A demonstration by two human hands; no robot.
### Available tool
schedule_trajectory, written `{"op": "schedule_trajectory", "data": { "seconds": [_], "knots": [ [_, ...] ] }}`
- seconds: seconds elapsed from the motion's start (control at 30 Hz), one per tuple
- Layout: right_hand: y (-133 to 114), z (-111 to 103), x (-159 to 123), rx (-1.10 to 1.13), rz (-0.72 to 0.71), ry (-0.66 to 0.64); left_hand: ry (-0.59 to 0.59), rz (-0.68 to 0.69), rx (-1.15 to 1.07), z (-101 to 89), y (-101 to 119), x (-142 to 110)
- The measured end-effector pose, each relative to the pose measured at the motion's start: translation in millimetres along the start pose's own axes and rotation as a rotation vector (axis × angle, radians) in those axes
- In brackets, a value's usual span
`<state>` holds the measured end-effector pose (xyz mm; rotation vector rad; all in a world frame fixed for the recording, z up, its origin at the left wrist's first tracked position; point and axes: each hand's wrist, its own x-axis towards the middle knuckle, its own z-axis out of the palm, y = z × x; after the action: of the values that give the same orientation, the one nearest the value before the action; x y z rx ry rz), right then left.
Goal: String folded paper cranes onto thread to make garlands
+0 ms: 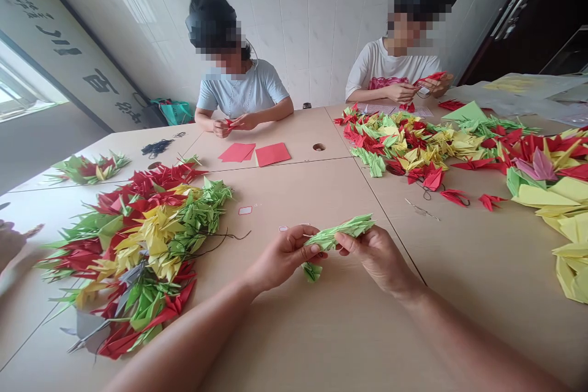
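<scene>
My left hand (282, 257) and my right hand (374, 254) are both closed on a stack of light green folded paper cranes (342, 229), held just above the beige table (298, 331). The left fingers pinch its lower left end, where one green crane (312, 271) hangs below. The right fingers grip the stack from the right.
A big heap of strung red, yellow and green cranes (138, 245) lies to my left, another heap (413, 147) at the far right. Red paper squares (255, 153) lie at the middle back. Two people sit opposite, folding red paper. A needle (421, 210) lies right of my hands.
</scene>
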<state>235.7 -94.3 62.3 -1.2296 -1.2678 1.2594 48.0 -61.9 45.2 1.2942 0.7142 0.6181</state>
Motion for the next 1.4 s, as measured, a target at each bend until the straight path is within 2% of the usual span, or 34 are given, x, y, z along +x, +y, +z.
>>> {"op": "schedule_trajectory", "data": {
  "seconds": [0.17,0.3,0.67,0.77,1.0,1.1,1.17,1.3,1.4],
  "knots": [
    [5,0,1,0.07,0.006,-0.077,0.036,0.058,0.121,1.6,2,0],
    [7,2,2,0.118,0.024,-0.11,0.072,0.038,0.154,2.5,5,-1],
    [21,7,5,0.147,0.065,-0.048,0.091,0.009,0.225,8.9,3,-2],
    [19,7,4,0.172,0.067,-0.049,0.062,0.023,0.248,9.7,6,-4],
    [11,-2,8,0.224,0.04,0.046,0.075,0.047,0.313,-1.9,15,-6],
    [14,-7,11,0.252,0.047,0.1,0.0,0.069,0.403,-4.8,11,-5],
    [16,-10,12,0.265,0.064,0.113,-0.028,0.09,0.54,-4.2,6,-4],
    [16,-10,11,0.286,0.075,0.104,-0.011,0.117,0.858,-1.3,-3,-3],
    [15,-10,10,0.298,0.082,0.113,-0.025,0.158,0.928,-1.0,-5,-2]
  ]
}}
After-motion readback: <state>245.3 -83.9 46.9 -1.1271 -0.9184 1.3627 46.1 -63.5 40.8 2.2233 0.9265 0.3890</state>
